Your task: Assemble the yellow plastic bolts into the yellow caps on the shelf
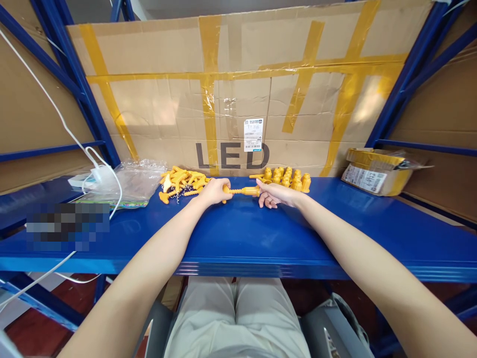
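Observation:
My left hand (215,192) is closed around the handle end of a yellow plastic corkscrew (237,191). The corkscrew lies level between my two hands, just above the blue shelf top (238,233). Its right end meets a ribbed yellow sleeve (251,191), which my right hand (275,194) pinches between thumb and fingers. How far the two parts are joined, I cannot tell. Beside my left hand is a loose pile of yellow corkscrews (182,180), some with bare metal spirals. Behind my right hand, several yellow sleeves (286,175) stand upright in a group.
A large taped cardboard sheet (167,114) rises behind the shelf. On the left lie clear plastic bags (137,181) and a white cable with a plug (103,175). An open cardboard box (376,173) sits at the right. Blue rack posts (404,94) frame both sides.

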Demonstrator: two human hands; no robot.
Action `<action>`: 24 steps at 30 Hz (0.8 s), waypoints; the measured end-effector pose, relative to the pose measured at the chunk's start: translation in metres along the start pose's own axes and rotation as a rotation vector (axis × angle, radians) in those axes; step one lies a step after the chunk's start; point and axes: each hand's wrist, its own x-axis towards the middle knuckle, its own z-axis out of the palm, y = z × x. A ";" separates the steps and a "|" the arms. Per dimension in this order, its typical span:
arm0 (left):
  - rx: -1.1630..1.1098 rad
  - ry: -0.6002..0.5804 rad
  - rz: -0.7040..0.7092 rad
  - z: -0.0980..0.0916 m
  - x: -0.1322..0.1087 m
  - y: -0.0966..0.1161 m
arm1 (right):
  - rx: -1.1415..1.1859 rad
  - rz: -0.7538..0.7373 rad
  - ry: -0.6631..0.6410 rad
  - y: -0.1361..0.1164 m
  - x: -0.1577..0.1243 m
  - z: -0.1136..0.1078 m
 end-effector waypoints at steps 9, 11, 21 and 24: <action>-0.002 0.012 -0.007 0.000 0.001 -0.002 | 0.034 -0.108 0.025 0.004 -0.003 -0.001; 0.002 0.008 -0.002 0.001 0.001 -0.003 | 0.026 -0.108 0.022 0.004 -0.003 0.000; 0.034 0.017 0.012 0.000 0.001 -0.003 | 0.000 -0.086 0.036 0.002 -0.003 0.002; 0.049 0.011 0.005 0.000 0.001 -0.002 | 0.000 -0.084 0.030 0.003 -0.002 0.001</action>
